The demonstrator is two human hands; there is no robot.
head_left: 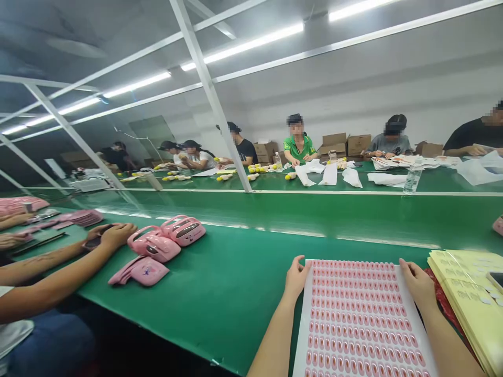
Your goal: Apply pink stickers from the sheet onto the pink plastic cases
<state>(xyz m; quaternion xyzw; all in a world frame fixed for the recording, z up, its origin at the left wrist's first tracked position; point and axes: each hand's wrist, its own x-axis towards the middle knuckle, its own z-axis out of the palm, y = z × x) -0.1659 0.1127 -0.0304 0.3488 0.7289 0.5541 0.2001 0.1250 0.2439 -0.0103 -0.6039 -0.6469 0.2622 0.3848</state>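
Observation:
A white sheet (361, 319) covered with rows of small pink oval stickers lies on the green table (236, 277) in front of me. My left hand (295, 277) grips its upper left corner with fingers pinched on the edge. My right hand (418, 283) rests curled on the upper right corner of the same sheet, holding its edge.
A stack of yellow backing sheets (471, 293) lies at the right. Pink cases (155, 246) sit to the left, beside a co-worker's hands holding a phone (108, 236). Beyond a green conveyor belt (314, 209), several people work at a far table with cardboard boxes and a water bottle (412, 178).

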